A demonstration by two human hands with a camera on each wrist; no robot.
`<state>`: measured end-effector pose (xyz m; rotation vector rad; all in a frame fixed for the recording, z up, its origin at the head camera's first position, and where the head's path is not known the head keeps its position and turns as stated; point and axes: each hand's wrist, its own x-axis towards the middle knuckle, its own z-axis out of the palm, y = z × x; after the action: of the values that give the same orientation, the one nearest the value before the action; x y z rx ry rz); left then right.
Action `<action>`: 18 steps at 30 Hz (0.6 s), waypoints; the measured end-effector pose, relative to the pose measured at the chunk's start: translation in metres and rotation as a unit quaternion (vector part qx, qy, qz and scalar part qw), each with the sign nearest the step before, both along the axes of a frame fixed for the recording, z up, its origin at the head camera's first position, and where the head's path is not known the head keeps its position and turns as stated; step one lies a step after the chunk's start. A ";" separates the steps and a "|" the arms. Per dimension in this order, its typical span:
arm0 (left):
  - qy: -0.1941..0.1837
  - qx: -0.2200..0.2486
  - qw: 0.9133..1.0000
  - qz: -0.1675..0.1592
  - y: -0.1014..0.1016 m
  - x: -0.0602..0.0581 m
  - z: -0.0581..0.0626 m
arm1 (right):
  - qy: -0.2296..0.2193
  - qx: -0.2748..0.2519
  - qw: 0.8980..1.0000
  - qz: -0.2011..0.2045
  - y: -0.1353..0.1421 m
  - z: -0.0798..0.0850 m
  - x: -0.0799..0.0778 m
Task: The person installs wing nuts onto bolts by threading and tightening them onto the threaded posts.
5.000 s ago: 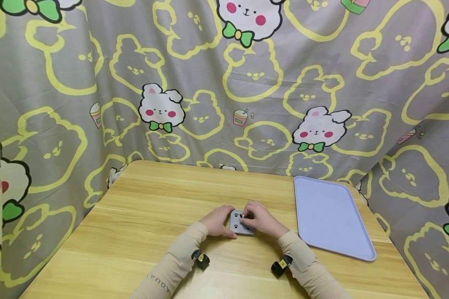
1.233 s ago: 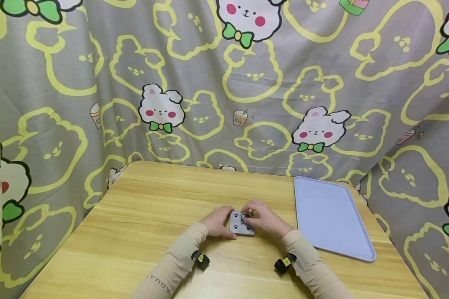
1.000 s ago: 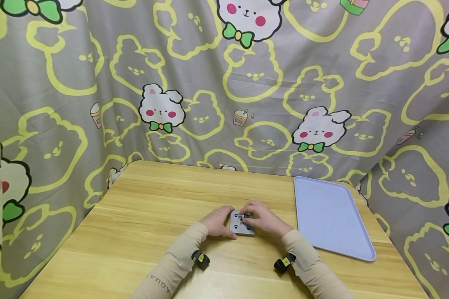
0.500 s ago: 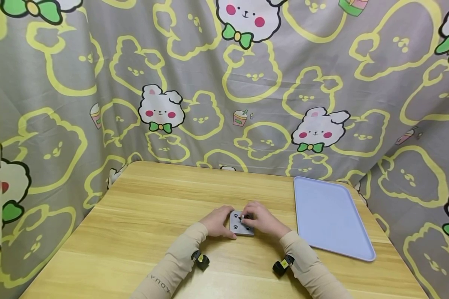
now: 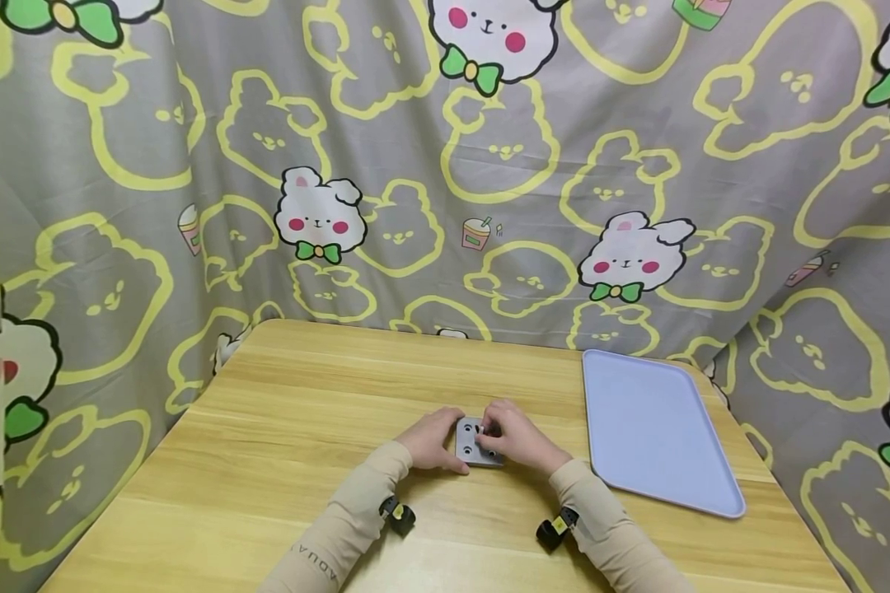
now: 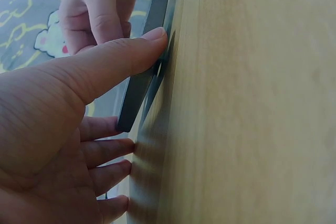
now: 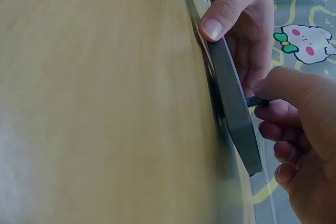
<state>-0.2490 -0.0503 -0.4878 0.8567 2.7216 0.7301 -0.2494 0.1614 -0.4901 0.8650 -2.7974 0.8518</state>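
Note:
A grey metal plate (image 5: 480,459) with dark round holes lies in front of me on the table. My left hand (image 5: 432,441) grips its left side, thumb on the near edge and index finger at the far corner; in the left wrist view the thumb (image 6: 126,56) presses along the plate's side. Over the plate, my right hand (image 5: 519,436) pinches a dark threaded screw (image 7: 255,101) between thumb and index finger. The screw stands out from the plate's upper face, its threads showing below my fingertips. My right fingers hide the plate's right part in the head view.
A pale blue tray (image 5: 656,428) lies on the right of the wooden table (image 5: 326,387). Patterned grey curtains (image 5: 415,247) hang behind and to both sides. Each forearm wears a small black wrist camera, the left camera (image 5: 398,516) and the right camera (image 5: 556,529).
My right fingers have twisted at the screw and curled in more, and the right forearm has shifted slightly left. The left hand and the plate have stayed in place.

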 end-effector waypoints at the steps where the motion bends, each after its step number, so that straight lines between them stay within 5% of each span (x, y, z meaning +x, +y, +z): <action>1: 0.000 0.001 1.000 0.000 0.000 0.000 0.000 | 0.001 0.003 1.000 -0.001 0.000 0.000 0.000; 9: 0.005 -0.003 1.000 -0.003 0.000 0.001 0.000 | 0.001 0.015 1.000 0.007 0.001 0.007 0.004; 18: 0.007 0.004 1.000 -0.003 0.000 0.001 0.000 | -0.012 -0.030 0.999 0.021 0.013 0.018 0.003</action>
<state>-0.2478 -0.0506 -0.4876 0.8752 2.7285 0.7371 -0.2461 0.1749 -0.4719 0.9128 -2.7683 0.9536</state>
